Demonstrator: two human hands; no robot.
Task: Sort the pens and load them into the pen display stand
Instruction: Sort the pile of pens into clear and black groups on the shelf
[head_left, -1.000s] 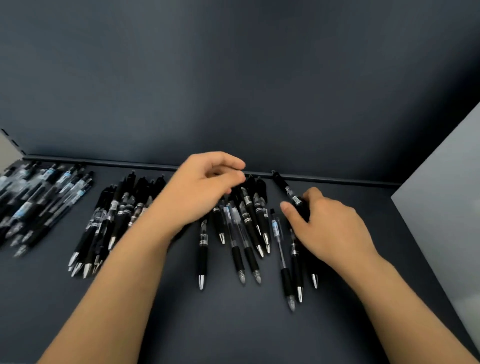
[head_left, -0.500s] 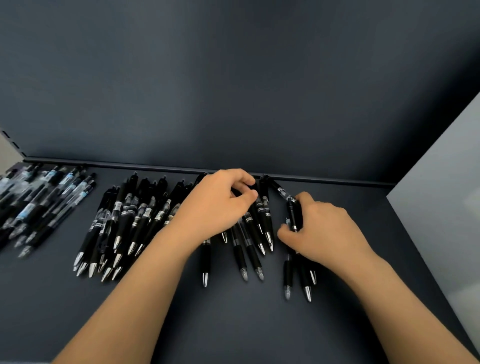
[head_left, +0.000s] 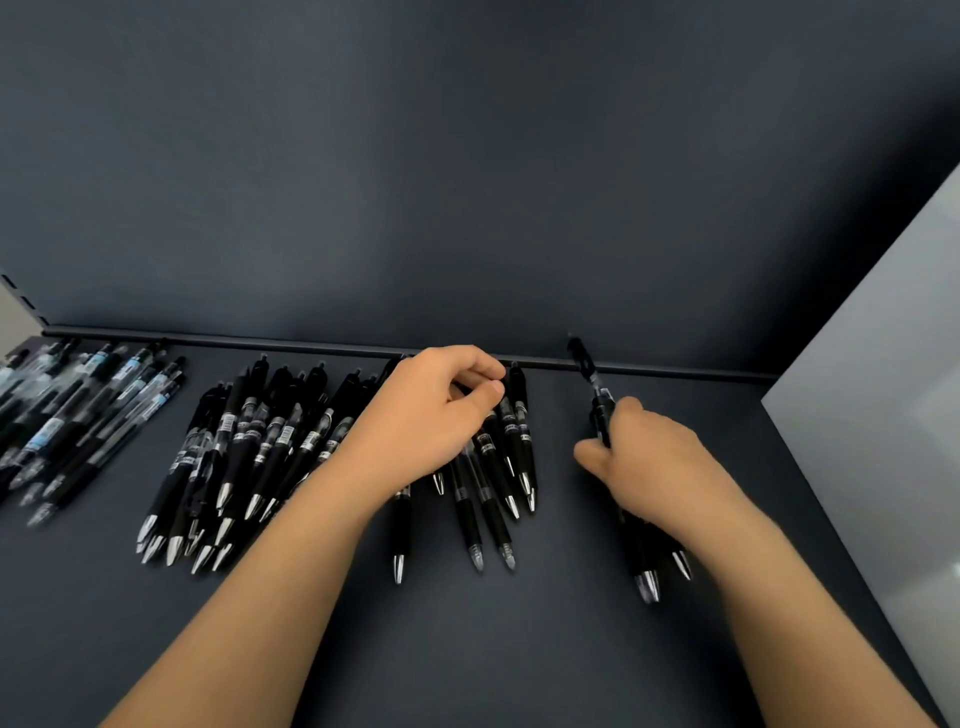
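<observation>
Held pens: our right hand (head_left: 649, 457) clenches a few black held pens (head_left: 597, 410), clicker ends toward the back and tips poking out below the wrist. We judge they are one kind, pulled apart from the others.
Loose pens: a fan of loose pens (head_left: 488, 499) lies mid-shelf, tips toward us, well apart from the held ones.
Left hand: our left hand (head_left: 426, 415) curls its fingers over their top ends, thumb meeting forefinger in a pinch, probably to gather them or pick one.
Black pile: the black pile (head_left: 244, 452) lies just left of our left wrist, tips aligned, seemingly sorted.
Blue pile: the blue pile (head_left: 78, 415), pens with blue labels, lies at the far left, kept separate.
Stand: we see no separate stand.
Shelf: a dark matte shelf (head_left: 467, 649) with a thin rail (head_left: 260, 340) along its back edge.
Room: a dark back wall (head_left: 467, 182); a pale grey panel (head_left: 883, 415) on the right.
</observation>
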